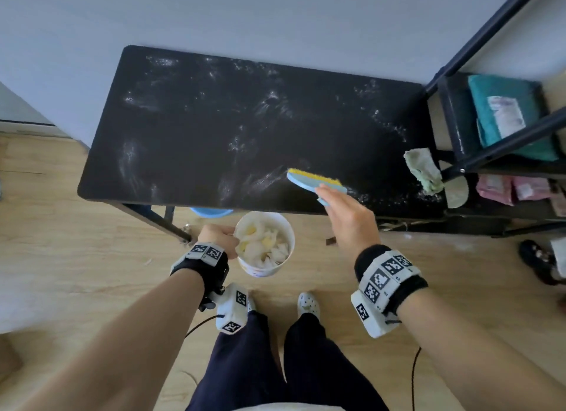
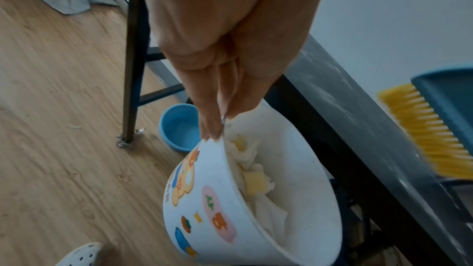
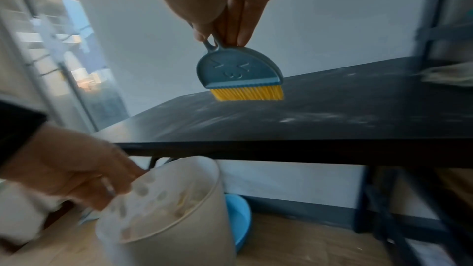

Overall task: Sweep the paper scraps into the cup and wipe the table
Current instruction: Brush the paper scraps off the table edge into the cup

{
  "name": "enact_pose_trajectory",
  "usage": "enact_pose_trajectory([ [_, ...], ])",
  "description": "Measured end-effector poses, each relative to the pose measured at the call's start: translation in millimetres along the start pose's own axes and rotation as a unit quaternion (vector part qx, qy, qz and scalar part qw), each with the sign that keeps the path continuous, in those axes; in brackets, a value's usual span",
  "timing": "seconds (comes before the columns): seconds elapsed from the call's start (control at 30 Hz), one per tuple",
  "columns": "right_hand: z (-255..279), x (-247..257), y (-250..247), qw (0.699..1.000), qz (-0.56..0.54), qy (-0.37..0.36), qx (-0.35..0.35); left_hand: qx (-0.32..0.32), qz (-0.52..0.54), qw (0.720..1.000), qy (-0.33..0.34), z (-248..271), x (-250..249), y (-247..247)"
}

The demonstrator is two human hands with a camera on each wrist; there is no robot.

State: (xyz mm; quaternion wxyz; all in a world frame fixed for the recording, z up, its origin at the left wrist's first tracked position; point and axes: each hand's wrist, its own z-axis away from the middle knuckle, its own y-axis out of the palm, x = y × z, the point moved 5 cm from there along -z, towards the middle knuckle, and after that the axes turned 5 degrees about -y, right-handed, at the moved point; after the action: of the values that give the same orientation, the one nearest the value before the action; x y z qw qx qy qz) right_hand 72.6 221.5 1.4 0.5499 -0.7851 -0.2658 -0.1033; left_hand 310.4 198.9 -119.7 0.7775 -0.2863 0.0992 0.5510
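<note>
The cup [image 1: 265, 244] hangs just below the near edge of the table [image 1: 190, 128], mouth up and tipped slightly, already heaped with white and yellow paper scraps [image 1: 263, 243]. The left hand [image 1: 219, 237] pinches only its rim on the left side, fingers outside and thumb over the lip. That thin hold is the main risk: a heavy sweep landing in the cup could twist it out of the pinch, and since the heap sits high, more scraps may spill to the floor.

The brush [image 1: 315, 181] is above the near right part of the table. Its long axis runs from the handle, near and right, to the yellow bristles, which point far and left across the tabletop; in the right wrist view they appear just off the surface. The right hand [image 1: 349, 217] holds the handle between curled fingers. White dusty smears cover the table, and brushing would likely only spread them. A crumpled rag [image 1: 424, 171] lies at the right edge.
</note>
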Motion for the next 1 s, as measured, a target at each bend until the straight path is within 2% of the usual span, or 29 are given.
enact_pose_trajectory([
  [0.17,19.1,-57.1,-22.2,0.995,0.022,0.099,-0.015,0.010,-0.031,0.999,0.010,10.4,-18.5,43.8],
  [0.23,28.2,-54.4,-16.0,0.997,0.039,0.073,0.001,0.014,-0.038,0.999,0.005,12.5,-20.3,55.9],
  [0.4,57.3,-10.6,6.2,0.995,0.051,-0.056,0.059,0.017,-0.067,0.998,0.014,11.0,-28.4,76.0],
  [0.53,84.5,5.0,11.7,0.993,0.026,-0.066,0.098,0.008,-0.110,0.994,0.023,2.5,-34.2,82.7],
  [0.67,89.5,6.9,-4.9,0.995,0.018,-0.077,0.067,-0.001,-0.122,0.992,0.016,-3.8,-38.3,84.6],
  [0.8,61.0,-39.8,-36.3,0.999,0.034,-0.007,-0.023,-0.002,-0.153,0.988,0.020,-6.8,-45.1,87.0],
  [0.93,45.5,-107.8,-67.2,0.980,0.066,0.171,-0.075,-0.011,-0.157,0.987,0.018,-8.6,-46.8,89.5],
  [1.0,49.0,-119.0,-67.2,0.970,0.074,0.222,-0.071,-0.005,-0.143,0.990,0.014,-8.2,-46.2,91.9],
])
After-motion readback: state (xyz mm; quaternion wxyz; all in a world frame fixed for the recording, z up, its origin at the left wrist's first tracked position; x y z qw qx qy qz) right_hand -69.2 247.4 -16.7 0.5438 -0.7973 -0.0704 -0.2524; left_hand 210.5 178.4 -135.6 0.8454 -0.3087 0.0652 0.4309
